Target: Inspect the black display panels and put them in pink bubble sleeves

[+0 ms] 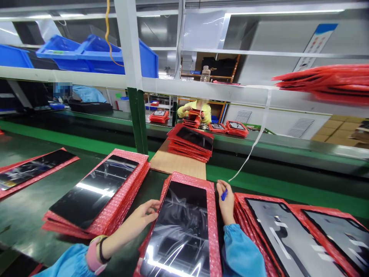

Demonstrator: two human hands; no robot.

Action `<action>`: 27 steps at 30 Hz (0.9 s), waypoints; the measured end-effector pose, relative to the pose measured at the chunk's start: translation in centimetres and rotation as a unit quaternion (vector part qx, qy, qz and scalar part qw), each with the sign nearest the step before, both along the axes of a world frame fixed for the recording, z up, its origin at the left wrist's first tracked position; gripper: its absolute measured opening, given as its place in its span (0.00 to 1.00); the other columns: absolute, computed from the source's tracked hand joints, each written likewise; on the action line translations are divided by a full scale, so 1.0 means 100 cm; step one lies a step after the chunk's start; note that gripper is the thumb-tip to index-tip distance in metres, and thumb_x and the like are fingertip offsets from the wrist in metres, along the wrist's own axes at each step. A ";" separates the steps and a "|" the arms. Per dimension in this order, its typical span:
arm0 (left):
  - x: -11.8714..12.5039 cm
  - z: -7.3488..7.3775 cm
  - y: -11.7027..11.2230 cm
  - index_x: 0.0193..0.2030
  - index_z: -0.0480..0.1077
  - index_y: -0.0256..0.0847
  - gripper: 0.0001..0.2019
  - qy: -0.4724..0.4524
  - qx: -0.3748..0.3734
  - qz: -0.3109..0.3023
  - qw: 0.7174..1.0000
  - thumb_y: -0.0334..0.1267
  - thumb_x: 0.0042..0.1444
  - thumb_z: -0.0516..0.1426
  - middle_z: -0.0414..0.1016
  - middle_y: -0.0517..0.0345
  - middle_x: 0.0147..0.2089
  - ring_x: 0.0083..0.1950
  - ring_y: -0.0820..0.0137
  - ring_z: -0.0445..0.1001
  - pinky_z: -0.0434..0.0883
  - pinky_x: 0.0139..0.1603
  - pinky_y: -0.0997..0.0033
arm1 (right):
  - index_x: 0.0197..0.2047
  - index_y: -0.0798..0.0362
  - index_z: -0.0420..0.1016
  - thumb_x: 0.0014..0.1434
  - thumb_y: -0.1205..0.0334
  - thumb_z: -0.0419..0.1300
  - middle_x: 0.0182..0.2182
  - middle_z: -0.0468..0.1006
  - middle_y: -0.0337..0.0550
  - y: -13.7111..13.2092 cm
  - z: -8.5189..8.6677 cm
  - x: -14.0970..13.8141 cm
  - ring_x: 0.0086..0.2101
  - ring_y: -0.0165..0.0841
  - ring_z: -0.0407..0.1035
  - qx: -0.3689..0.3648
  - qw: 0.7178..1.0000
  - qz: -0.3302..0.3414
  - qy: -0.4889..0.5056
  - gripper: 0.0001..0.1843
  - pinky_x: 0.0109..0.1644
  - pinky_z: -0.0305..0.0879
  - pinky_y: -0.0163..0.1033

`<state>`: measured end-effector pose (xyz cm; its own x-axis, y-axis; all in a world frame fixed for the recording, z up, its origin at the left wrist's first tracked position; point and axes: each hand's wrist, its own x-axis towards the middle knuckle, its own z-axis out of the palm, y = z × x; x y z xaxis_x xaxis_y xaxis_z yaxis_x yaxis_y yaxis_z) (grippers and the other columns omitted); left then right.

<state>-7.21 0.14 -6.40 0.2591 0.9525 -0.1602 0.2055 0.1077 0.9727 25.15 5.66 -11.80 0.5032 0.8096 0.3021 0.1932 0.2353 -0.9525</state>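
A dark glass display panel [184, 215] under wrinkled clear film lies in front of me on a stack of red bubble-wrap sheets [211, 231]. My left hand [147, 213] is at the panel's left edge, fingers loosely apart with nothing in them. Beyond the right edge, my right hand [226, 200] is closed around a blue pen [224, 194], of which only a short part shows. The lower end of a white strip [255, 144], hanging from the shelf, comes close to the right fingertips; whether they touch it I cannot tell.
On the left stands another stack of panels on red wrap [98, 188]. Grey-backed panels [284, 227] lie at the right. Ahead, a wooden board [184, 165] bears a further stack [191, 142]. A green post [137, 121] rises behind. A person in yellow [206, 111] works across the line.
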 end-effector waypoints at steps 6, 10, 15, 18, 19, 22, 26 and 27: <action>-0.003 0.016 -0.002 0.47 0.71 0.36 0.23 -0.031 -0.127 -0.048 0.990 0.37 0.39 0.59 0.73 0.52 0.45 0.44 0.62 0.70 0.66 0.44 0.65 | 0.49 0.51 0.68 0.60 0.53 0.58 0.52 0.75 0.51 -0.056 0.026 -0.057 0.53 0.43 0.70 0.041 0.995 0.083 -0.037 0.15 0.60 0.62 0.53; 0.004 0.038 -0.009 0.45 0.70 0.37 0.23 -0.054 -0.199 -0.066 0.976 0.32 0.36 0.58 0.73 0.56 0.43 0.46 0.64 0.70 0.64 0.46 0.67 | 0.46 0.50 0.69 0.57 0.58 0.59 0.51 0.77 0.53 -0.074 0.021 -0.090 0.55 0.47 0.69 0.023 0.989 0.134 -0.062 0.14 0.61 0.59 0.61; 0.009 0.058 -0.013 0.35 0.70 0.38 0.18 -0.073 -0.236 -0.062 0.967 0.27 0.32 0.56 0.72 0.61 0.33 0.41 0.67 0.69 0.63 0.42 0.70 | 0.45 0.50 0.71 0.55 0.61 0.59 0.51 0.77 0.54 -0.074 0.018 -0.103 0.57 0.48 0.66 0.018 0.987 0.140 -0.071 0.14 0.61 0.59 0.62; 0.008 0.067 -0.013 0.34 0.69 0.39 0.16 -0.083 -0.220 -0.026 0.972 0.27 0.33 0.58 0.72 0.62 0.34 0.40 0.68 0.69 0.63 0.42 0.70 | 0.45 0.50 0.71 0.54 0.60 0.59 0.48 0.78 0.54 -0.075 0.024 -0.106 0.55 0.48 0.69 0.026 0.989 0.133 -0.056 0.13 0.59 0.62 0.60; 0.009 0.070 -0.013 0.34 0.68 0.40 0.16 -0.095 -0.207 -0.020 0.973 0.27 0.33 0.58 0.72 0.63 0.33 0.40 0.68 0.69 0.63 0.42 0.70 | 0.44 0.51 0.71 0.55 0.60 0.59 0.48 0.79 0.54 -0.076 0.027 -0.107 0.54 0.47 0.70 0.030 0.990 0.130 -0.048 0.13 0.59 0.63 0.58; 0.017 0.075 -0.011 0.35 0.66 0.40 0.17 -0.161 -0.201 -0.021 0.966 0.28 0.34 0.60 0.72 0.64 0.31 0.37 0.70 0.70 0.65 0.43 0.70 | 0.44 0.50 0.69 0.58 0.58 0.58 0.49 0.78 0.52 -0.077 0.034 -0.104 0.52 0.43 0.72 0.040 0.992 0.123 -0.017 0.11 0.59 0.65 0.53; 0.029 0.069 -0.003 0.37 0.66 0.41 0.21 -0.181 -0.218 0.015 0.959 0.26 0.33 0.62 0.72 0.67 0.27 0.31 0.72 0.70 0.67 0.39 0.71 | 0.45 0.49 0.67 0.62 0.56 0.55 0.49 0.78 0.50 -0.064 0.028 -0.075 0.51 0.40 0.72 0.051 0.997 0.057 0.017 0.10 0.59 0.64 0.51; 0.029 0.067 0.000 0.36 0.66 0.40 0.20 -0.179 -0.216 0.010 0.960 0.26 0.32 0.63 0.72 0.67 0.26 0.30 0.72 0.71 0.67 0.39 0.71 | 0.47 0.50 0.66 0.63 0.56 0.54 0.51 0.76 0.51 -0.057 0.023 -0.063 0.52 0.41 0.71 0.055 0.998 0.034 0.020 0.11 0.60 0.62 0.52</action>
<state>-4.31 0.17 0.29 0.3528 0.8228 -0.4456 -0.1394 0.5171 0.8445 18.88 -0.08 -9.49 0.4622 0.8050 0.3720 0.1352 0.3506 -0.9267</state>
